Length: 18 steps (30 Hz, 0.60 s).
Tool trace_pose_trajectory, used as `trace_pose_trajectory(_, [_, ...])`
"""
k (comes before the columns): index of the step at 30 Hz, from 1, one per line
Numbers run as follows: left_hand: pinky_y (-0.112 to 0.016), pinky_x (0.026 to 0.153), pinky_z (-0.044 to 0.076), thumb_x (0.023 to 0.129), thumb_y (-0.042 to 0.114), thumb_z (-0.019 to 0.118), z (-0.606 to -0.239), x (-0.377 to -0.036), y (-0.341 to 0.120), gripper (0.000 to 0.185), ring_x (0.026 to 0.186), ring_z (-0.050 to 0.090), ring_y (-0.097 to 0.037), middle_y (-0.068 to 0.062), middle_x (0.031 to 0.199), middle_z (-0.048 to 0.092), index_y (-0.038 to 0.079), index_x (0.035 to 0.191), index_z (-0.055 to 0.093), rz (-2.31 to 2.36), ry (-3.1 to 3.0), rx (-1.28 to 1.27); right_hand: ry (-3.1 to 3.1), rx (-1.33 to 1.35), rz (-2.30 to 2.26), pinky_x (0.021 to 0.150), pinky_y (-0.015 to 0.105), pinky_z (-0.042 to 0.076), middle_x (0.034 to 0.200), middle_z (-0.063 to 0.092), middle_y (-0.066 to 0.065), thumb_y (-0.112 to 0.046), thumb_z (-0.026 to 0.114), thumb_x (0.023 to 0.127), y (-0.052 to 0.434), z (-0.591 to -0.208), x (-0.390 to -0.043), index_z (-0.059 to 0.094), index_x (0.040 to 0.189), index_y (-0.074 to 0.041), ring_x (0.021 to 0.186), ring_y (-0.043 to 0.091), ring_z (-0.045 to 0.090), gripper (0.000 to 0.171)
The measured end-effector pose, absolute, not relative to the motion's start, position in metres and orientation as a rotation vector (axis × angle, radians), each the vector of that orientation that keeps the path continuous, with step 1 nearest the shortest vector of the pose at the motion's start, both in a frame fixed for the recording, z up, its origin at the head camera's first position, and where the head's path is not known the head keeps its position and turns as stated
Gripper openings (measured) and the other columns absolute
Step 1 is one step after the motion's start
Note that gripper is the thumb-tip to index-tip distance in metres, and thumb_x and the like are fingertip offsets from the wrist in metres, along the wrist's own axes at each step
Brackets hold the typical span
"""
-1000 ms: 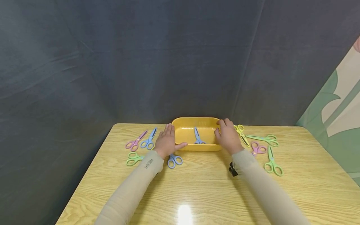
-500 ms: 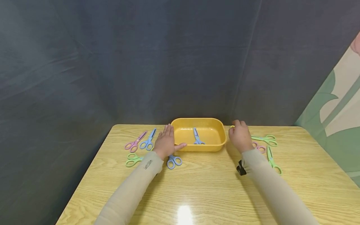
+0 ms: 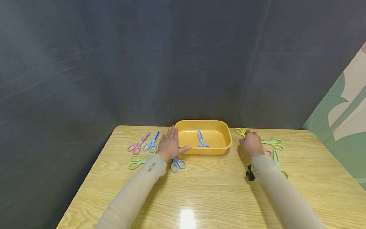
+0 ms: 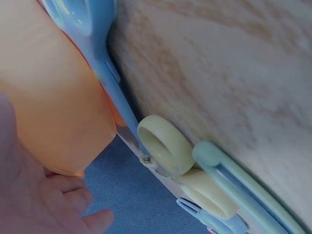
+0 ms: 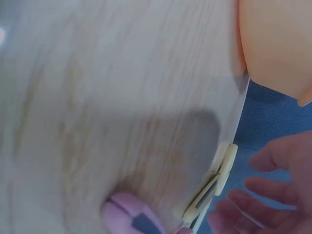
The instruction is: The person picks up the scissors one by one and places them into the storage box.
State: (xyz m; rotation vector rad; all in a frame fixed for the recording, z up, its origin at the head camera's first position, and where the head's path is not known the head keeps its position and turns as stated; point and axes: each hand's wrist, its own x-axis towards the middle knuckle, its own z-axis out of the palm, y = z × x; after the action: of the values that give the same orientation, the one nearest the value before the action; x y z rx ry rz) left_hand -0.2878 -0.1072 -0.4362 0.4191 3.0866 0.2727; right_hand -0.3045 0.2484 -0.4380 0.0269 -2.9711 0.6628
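The right hand [image 3: 251, 143] hovers with fingers loosely spread over the yellow scissors [image 3: 241, 131], handles toward 11 o'clock; the left hand [image 3: 169, 145] lies flat, fingers straight, beside the tray [image 3: 228, 140].

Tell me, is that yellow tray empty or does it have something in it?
Not empty: the yellow tray holds one pair of blue scissors, lying on its floor. The other scissors lie on the table around it.

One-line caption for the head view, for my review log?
Left hand rests flat beside yellow tray holding blue scissors; right hand reaches yellow-green scissors.
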Motion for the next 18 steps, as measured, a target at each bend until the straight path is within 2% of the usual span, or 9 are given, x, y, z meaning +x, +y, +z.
trace_pose_trajectory(3, [-0.052, 0.123, 0.017, 0.092, 0.077, 0.046, -0.4361, -0.2881, -0.1064, 0.111, 0.156, 0.007, -0.031, -0.02, 0.168, 0.008, -0.003, 0.16, 0.013, 0.258, 3.086, 0.412, -3.032, 0.005, 0.653, 0.084, 0.064, 0.048, 0.104, 0.053, 0.04, -0.009, 0.049, 0.095, 0.2499, -0.4376, -0.3035, 0.054, 0.113, 0.021, 0.099, 0.057, 0.055, 0.036])
trace_pose_trajectory(11, [-0.052, 0.122, 0.017, 0.092, 0.078, 0.045, -0.4326, -0.2893, -0.1033, 0.111, 0.156, 0.006, -0.031, -0.021, 0.168, 0.009, -0.003, 0.16, 0.012, 0.272, 3.075, 0.425, -3.065, -0.006, 0.566, 0.084, 0.065, 0.047, 0.1, 0.054, 0.04, -0.008, 0.052, 0.091, 0.2549, -0.4412, -0.3039, 0.055, 0.104, 0.02, 0.099, 0.059, 0.054, 0.032])
trace_pose_trajectory(18, [-0.052, 0.122, 0.018, 0.091, 0.078, 0.045, -0.4312, -0.2876, -0.1051, 0.112, 0.156, 0.005, -0.031, -0.021, 0.168, 0.008, -0.004, 0.16, 0.012, 0.27, 3.068, 0.404, -3.079, -0.022, 0.572, 0.084, 0.068, 0.047, 0.103, 0.05, 0.042, -0.004, 0.048, 0.089, 0.253, -0.4445, -0.306, 0.054, 0.107, 0.022, 0.102, 0.061, 0.05, 0.032])
